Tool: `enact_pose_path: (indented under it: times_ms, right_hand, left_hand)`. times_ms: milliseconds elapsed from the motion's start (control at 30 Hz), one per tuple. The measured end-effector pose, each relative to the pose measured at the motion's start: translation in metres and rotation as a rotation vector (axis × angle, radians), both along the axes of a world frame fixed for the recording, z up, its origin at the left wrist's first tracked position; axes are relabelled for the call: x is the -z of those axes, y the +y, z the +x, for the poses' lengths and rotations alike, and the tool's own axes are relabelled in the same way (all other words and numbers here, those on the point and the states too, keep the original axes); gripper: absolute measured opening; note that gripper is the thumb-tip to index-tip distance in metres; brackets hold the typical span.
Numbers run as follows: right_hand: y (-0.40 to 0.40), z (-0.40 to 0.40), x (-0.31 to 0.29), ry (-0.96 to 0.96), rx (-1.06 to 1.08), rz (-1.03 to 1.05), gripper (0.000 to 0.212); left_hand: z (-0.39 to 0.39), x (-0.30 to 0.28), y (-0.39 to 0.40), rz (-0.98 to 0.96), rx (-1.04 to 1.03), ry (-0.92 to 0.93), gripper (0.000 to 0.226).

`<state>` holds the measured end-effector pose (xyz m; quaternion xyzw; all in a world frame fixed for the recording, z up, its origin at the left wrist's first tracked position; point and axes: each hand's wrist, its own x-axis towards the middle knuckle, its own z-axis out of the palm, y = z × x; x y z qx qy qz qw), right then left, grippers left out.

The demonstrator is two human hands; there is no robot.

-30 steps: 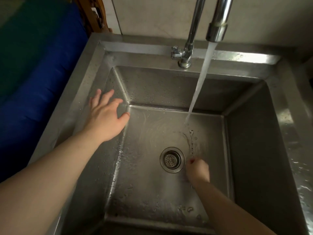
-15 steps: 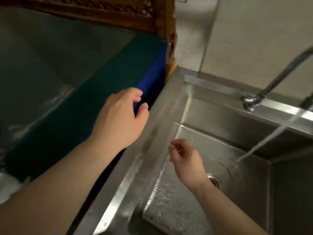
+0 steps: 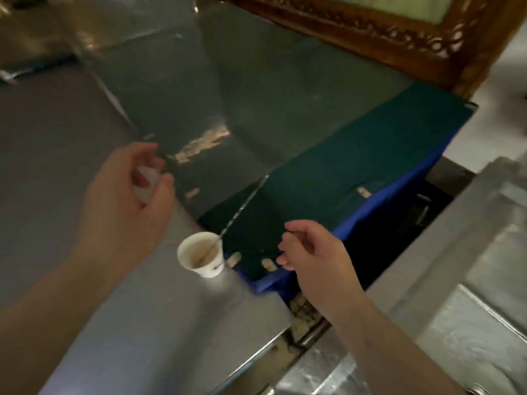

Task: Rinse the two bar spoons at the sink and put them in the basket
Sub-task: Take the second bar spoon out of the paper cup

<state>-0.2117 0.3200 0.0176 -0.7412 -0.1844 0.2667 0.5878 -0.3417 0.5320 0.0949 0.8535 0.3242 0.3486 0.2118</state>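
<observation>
Both hands hang over the steel surface [image 3: 119,323] with fingers curled. Left of the paper cup [image 3: 201,255], the left hand [image 3: 125,201] has a narrow grip with something pale showing between the fingers, too blurred to name. One bar spoon [image 3: 242,208] stands in that cup, its thin handle leaning up and away over the dark green cloth [image 3: 356,155]. Right of the cup, the right hand [image 3: 316,258] pinches thumb to fingertips; whether it holds anything, I cannot tell. Farther right lies the sink [image 3: 467,323].
</observation>
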Motion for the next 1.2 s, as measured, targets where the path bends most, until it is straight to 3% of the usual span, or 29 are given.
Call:
enact_pose_path:
  times_ms: [100,233,367,667,933,1200]
  right_hand:
    - [0.038,-0.007,0.001,0.074,-0.052,0.006,0.015]
    - [0.073,-0.003,-0.003,0.076,0.027,0.038,0.025]
    - [0.088,-0.003,-0.012,0.057,0.084,0.067,0.019]
    - [0.085,-0.007,-0.015,0.065,0.131,0.054,0.024]
    - [0.072,-0.006,-0.015,0.163,0.223,0.136,0.030]
    - [0.052,-0.003,-0.017,0.396,0.331,0.220,0.018]
  left_hand:
    - [-0.031,0.044,0.018,-0.138,-0.025,0.117,0.044]
    - [-0.051,0.084,0.016,-0.259,0.078,0.400,0.083]
    - [-0.057,0.100,0.018,-0.268,0.192,0.559,0.084]
    - [-0.054,0.109,0.017,-0.291,0.215,0.450,0.058]
    - [-0.052,0.112,0.019,-0.317,0.191,0.442,0.055]
    - [-0.054,0.109,0.018,-0.367,0.178,0.483,0.060]
